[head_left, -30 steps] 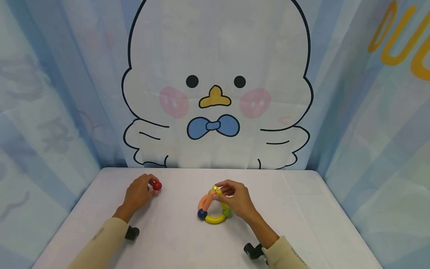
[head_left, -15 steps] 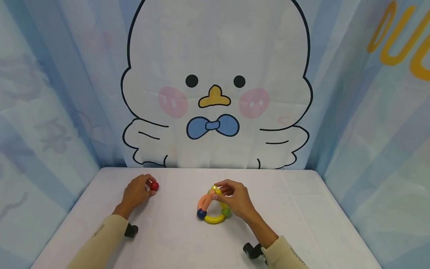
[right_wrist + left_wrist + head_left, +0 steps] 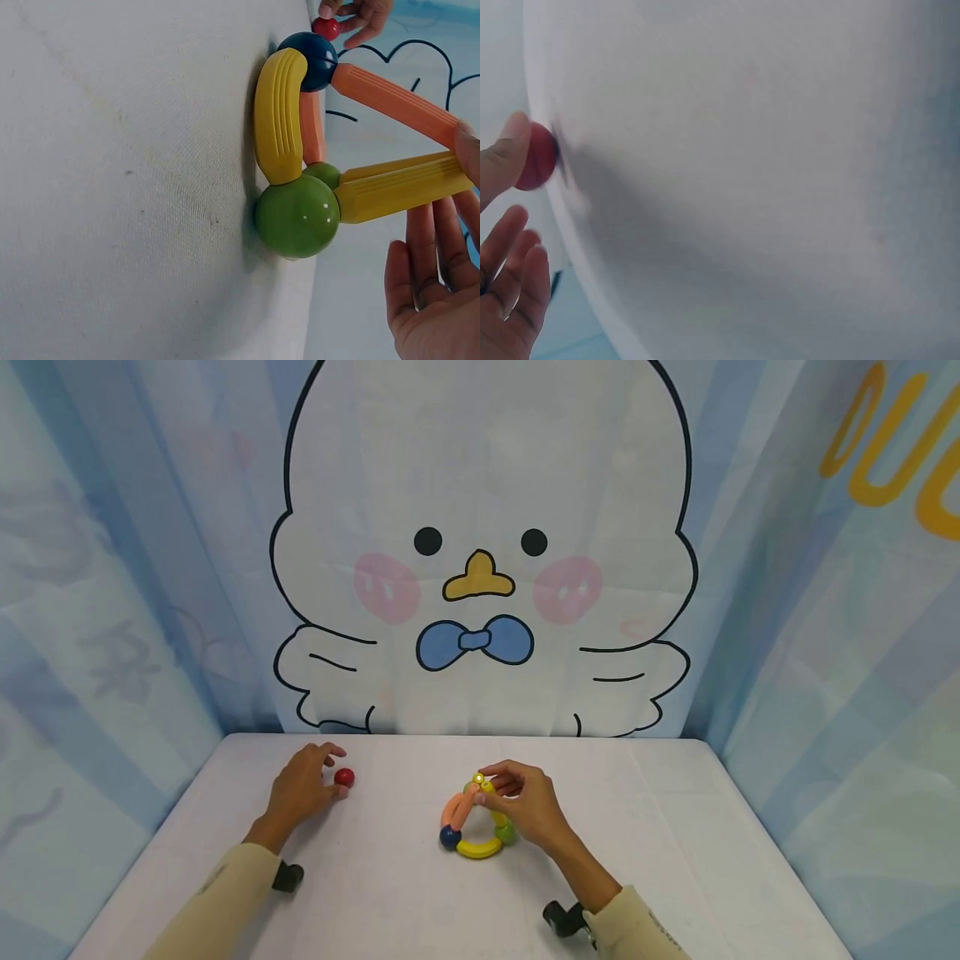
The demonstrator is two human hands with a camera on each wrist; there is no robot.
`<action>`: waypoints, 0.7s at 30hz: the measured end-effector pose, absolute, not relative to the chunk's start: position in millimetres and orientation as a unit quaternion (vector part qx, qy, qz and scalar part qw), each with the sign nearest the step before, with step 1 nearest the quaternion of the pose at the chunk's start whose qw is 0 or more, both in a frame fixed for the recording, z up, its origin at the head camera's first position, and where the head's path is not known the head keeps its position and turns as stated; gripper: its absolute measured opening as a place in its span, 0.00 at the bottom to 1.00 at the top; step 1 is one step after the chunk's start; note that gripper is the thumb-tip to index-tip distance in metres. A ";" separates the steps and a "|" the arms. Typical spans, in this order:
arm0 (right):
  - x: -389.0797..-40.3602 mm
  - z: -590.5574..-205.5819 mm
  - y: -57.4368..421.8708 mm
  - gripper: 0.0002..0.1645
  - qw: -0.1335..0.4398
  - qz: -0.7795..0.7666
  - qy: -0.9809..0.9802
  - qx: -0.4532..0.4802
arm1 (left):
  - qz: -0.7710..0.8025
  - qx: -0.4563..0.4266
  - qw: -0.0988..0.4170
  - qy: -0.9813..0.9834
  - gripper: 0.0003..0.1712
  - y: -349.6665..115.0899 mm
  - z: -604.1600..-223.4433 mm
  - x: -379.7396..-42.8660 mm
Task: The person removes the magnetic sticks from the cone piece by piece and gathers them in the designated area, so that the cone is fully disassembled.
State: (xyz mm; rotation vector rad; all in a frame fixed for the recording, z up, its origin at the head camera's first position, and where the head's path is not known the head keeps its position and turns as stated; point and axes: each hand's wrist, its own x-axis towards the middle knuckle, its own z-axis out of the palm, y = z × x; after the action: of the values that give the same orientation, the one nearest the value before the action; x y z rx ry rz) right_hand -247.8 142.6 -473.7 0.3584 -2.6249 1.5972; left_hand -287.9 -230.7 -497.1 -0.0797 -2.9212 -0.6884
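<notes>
On the left of the table a red ball (image 3: 345, 777) rests on the cloth. My left hand (image 3: 300, 785) is beside it with the fingers lifted off. In the left wrist view, my thumb still touches the red ball (image 3: 538, 157) while the other fingers are apart from it. My right hand (image 3: 528, 802) pinches the upper ends of the orange and yellow sticks of a magnetic ball-and-stick frame. A dark blue ball (image 3: 309, 61), a green ball (image 3: 298, 216) and a curved yellow stick (image 3: 279, 116) form its base. The fingertips partly hide the top.
A white cloth covers the table (image 3: 405, 910). Behind it hangs a curtain (image 3: 480, 468) printed with a white cartoon bird. Dark wrist cameras show at both cuffs, the right camera (image 3: 564, 919) close above the table.
My left hand first shifts slightly left with the red ball, then its fingers lift away and let the ball go on the table. The right hand and the frame stay practically still.
</notes>
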 end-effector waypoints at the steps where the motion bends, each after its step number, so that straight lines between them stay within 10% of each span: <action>1: -248.0 -473.8 142.7 0.18 0.024 0.517 -0.848 0.116 | -0.223 -0.035 0.082 -0.971 0.36 -228.6 -494.9 -286.5; 21: -248.8 -472.7 141.5 0.19 0.027 0.514 -0.849 0.120 | -0.234 -0.205 0.146 -0.939 0.34 -104.4 -449.5 -240.4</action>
State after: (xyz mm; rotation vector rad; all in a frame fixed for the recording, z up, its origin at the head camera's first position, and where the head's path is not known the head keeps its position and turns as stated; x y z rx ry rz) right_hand -248.8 141.5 -472.7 0.3714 -2.6231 1.5875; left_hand -240.4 -104.4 -449.5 -0.5908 -2.7041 -0.6726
